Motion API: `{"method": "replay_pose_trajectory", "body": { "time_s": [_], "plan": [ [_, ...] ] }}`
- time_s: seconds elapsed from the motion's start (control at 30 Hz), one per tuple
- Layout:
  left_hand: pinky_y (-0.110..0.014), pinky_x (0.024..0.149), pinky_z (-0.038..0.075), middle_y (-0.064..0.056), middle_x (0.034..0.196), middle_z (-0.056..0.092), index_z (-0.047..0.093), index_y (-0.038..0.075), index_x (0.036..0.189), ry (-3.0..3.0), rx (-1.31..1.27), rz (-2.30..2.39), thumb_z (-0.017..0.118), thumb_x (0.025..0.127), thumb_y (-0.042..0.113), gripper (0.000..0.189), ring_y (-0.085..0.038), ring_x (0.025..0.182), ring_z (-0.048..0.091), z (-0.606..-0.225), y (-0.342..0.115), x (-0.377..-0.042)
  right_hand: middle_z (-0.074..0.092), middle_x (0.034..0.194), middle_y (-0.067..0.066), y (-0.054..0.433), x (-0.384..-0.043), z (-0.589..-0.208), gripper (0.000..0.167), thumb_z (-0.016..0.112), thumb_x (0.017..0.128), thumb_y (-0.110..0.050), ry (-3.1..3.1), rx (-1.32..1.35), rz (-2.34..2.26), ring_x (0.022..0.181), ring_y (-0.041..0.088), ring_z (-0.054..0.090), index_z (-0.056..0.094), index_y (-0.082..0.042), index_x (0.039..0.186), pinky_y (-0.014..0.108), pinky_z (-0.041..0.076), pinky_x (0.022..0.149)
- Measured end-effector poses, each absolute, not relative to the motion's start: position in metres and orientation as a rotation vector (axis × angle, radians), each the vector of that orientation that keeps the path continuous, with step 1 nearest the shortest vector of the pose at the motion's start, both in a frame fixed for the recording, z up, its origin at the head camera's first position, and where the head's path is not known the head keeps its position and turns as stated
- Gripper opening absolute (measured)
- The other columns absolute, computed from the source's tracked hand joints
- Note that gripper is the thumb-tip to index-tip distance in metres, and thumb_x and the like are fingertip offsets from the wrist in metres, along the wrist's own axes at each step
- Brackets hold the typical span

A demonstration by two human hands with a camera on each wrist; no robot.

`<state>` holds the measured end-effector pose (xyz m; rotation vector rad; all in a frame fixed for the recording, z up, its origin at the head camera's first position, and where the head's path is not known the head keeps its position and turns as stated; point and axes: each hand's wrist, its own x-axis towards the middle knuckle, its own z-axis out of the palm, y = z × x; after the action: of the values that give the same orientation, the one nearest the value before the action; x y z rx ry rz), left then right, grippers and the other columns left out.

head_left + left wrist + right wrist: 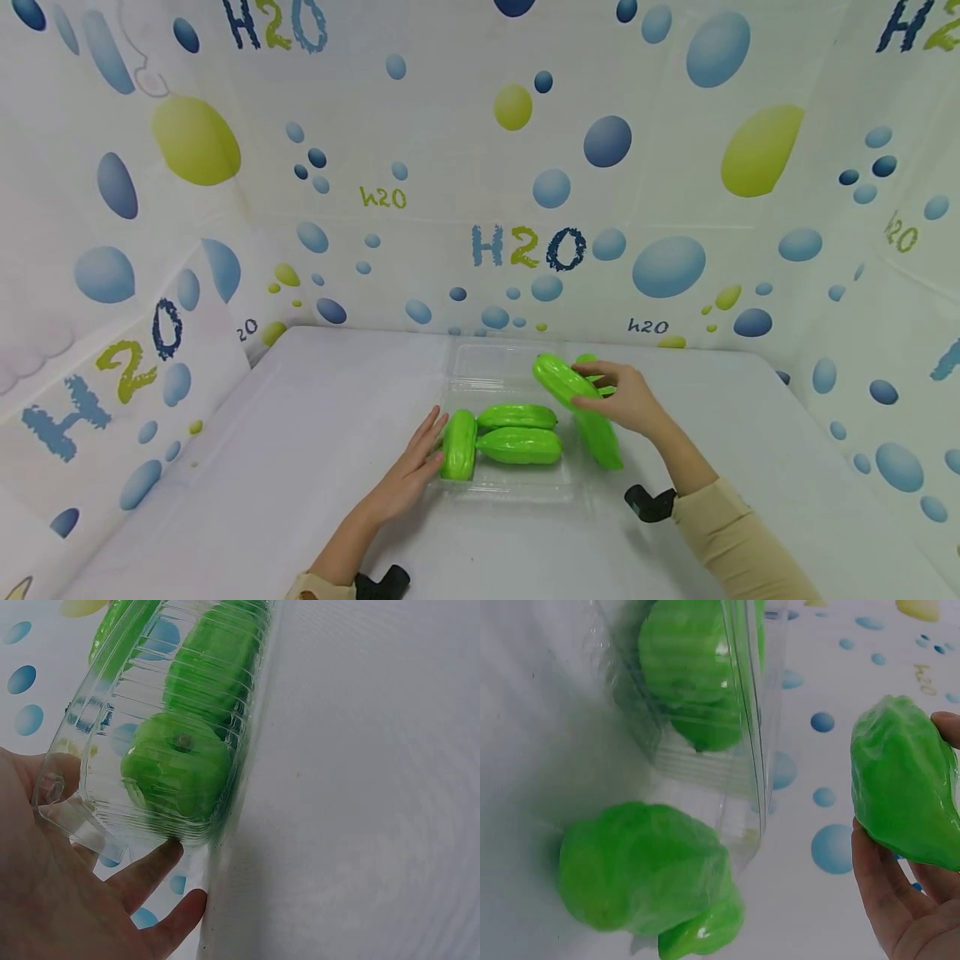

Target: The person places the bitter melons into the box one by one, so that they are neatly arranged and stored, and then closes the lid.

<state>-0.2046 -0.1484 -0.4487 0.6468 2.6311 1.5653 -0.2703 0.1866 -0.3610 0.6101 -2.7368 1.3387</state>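
Note:
My right hand (626, 400) pinches a glossy, ridged, long green vegetable (557, 377) between thumb and fingers, raised over the back right of a clear plastic clamshell container (517, 492). Inside that container, one similar vegetable (459, 446) stands lengthwise at the left end, and two more (519, 446) lie crosswise beside it. My left hand (408, 467) rests against the container's left side, fingers extended; in the left wrist view its fingertips (169, 855) are right at the clear wall. More such vegetables (602, 442) lie outside, to the right, partly hidden by my right hand.
The container's lid (491, 362) lies folded back behind it. A white table (300, 433) surrounds it, backed by a curtain (450, 150) with blue and green spots. Black wrist devices (649, 504) stick out at both sleeves.

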Motion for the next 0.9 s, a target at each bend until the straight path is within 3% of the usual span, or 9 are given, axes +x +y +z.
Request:
{"method": "replay_pose_trajectory", "body": {
  "time_s": [0.23, 0.47, 0.9],
  "plan": [
    [-0.058, 0.104, 0.015, -0.009, 0.153, 0.003, 0.019, 0.007, 0.146, 2.623, 0.646, 1.575, 0.038, 0.099, 0.017, 0.052, -0.032, 0.137, 0.010, -0.448, -0.148, -0.204, 0.057, 0.120, 0.013, 0.176, -0.265, -0.361, 0.051, 0.076, 0.076, -0.022, -2.734, 0.678, 1.381, 0.099, 0.031, 0.057, 0.059, -0.005, 0.121, 0.036, 0.052, 0.074],
    [-0.056, 0.104, 0.021, -0.008, 0.153, 0.002, 0.018, 0.011, 0.147, 2.606, 0.634, 1.585, 0.036, 0.099, 0.018, 0.051, -0.037, 0.130, 0.029, -0.446, -0.147, -0.203, 0.058, 0.119, 0.012, 0.168, -0.262, -0.363, 0.050, 0.075, 0.076, -0.023, -2.710, 0.775, 1.398, 0.098, 0.030, 0.058, 0.059, -0.006, 0.121, 0.040, 0.051, 0.077],
    [-0.056, 0.104, 0.020, -0.006, 0.153, 0.000, 0.016, 0.013, 0.147, 2.613, 0.625, 1.572, 0.035, 0.100, 0.018, 0.051, -0.038, 0.130, 0.030, -0.447, -0.147, -0.202, 0.058, 0.119, 0.009, 0.155, -0.254, -0.367, 0.050, 0.075, 0.076, -0.024, -2.742, 0.900, 1.498, 0.101, 0.027, 0.056, 0.059, -0.008, 0.120, 0.039, 0.049, 0.080]
  ]
}}
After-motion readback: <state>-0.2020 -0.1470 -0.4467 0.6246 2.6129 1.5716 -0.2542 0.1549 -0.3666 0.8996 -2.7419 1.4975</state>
